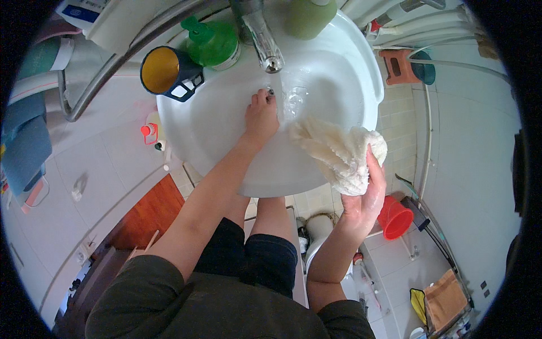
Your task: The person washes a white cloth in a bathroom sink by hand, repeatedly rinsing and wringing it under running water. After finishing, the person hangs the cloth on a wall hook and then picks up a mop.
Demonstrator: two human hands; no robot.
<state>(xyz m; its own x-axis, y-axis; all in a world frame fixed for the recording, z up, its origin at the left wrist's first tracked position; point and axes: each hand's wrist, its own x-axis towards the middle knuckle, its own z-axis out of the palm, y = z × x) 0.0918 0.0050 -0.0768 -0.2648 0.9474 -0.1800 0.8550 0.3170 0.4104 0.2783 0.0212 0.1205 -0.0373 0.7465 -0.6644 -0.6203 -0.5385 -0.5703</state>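
My right hand (369, 186) grips a cream-coloured cloth (338, 152), which hangs bunched over the right rim of a white washbasin (216, 135). Inside the basin, my left hand (262, 114) reaches down with its fingers curled at a small dark metal fitting (270, 92), perhaps the drain. Whether those fingers grip it, I cannot tell. Just above them is a chrome faucet (266, 46), from which water seems to run, with ripples and splashes to the right of my left hand.
On the basin's back left rim stand a dark blue mug (159, 70) with a yellow inside and a green pump bottle (214, 44). A pale green bottle (311, 17) is at the back right. A metal rail (97, 89) curves along the left. A red bucket (396, 218) sits lower right.
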